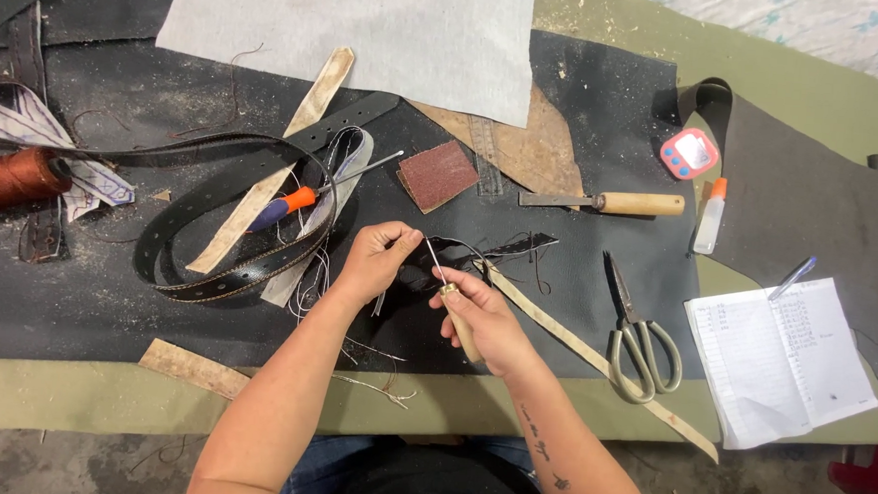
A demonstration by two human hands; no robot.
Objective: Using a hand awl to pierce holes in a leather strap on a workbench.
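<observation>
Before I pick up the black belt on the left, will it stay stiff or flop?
The belt would probably flop: it lies in a loose coil. It seems light for its size, being thin. Lifting it may drag the awl lying across it.

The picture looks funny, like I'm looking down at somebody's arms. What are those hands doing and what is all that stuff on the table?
The camera sits on a person's head, so you see their own two arms from above. The right hand holds an awl, a pointy tool with a wooden handle. The left hand pinches a small black leather piece. On the dark mat lie a black belt, scissors, a knife with a wooden handle, a glue bottle, a notebook and a spool of brown thread.
</observation>
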